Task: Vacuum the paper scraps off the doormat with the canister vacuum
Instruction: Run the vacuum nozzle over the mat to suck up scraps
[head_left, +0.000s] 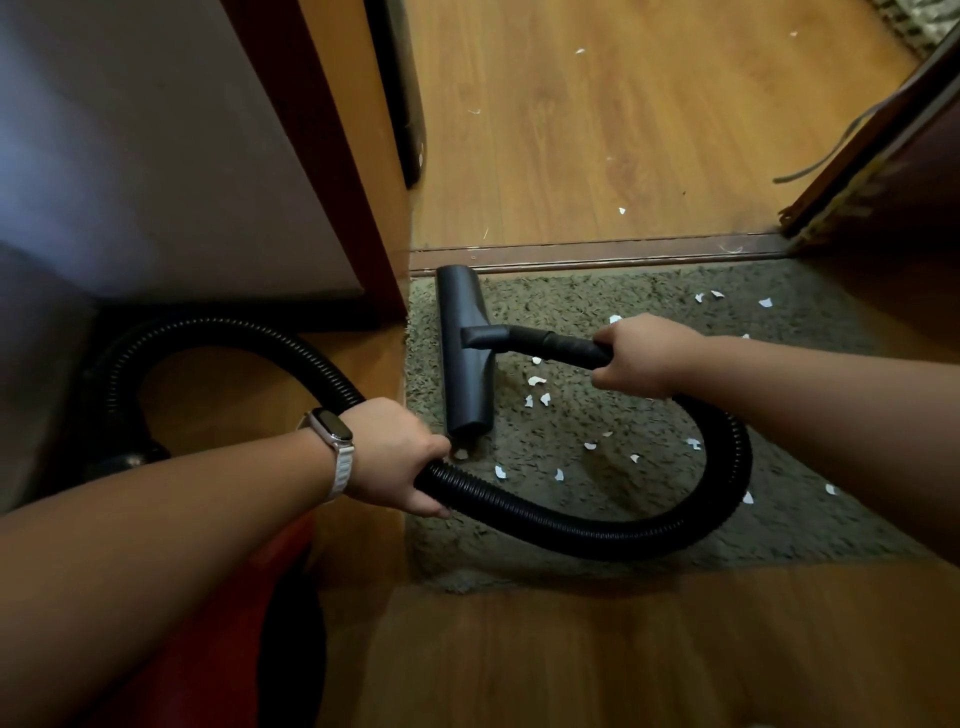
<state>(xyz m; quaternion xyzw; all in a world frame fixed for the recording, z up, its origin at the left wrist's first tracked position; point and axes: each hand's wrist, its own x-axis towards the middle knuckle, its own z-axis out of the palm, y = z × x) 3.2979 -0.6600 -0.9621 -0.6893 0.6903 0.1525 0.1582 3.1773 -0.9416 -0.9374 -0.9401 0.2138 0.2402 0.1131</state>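
White paper scraps (540, 387) litter the doormat (649, 525) right of the floor nozzle (464, 353), mid-sweep by my reading, right hand (641, 356) gripping its tube, left hand (397, 454) clasping the hose (571, 527); next, draw the nozzle rightward.

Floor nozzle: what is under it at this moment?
The floor nozzle lies on the green doormat, along its left edge. Paper scraps lie just right of it and one at its near end. Any scraps beneath are covered by the nozzle.
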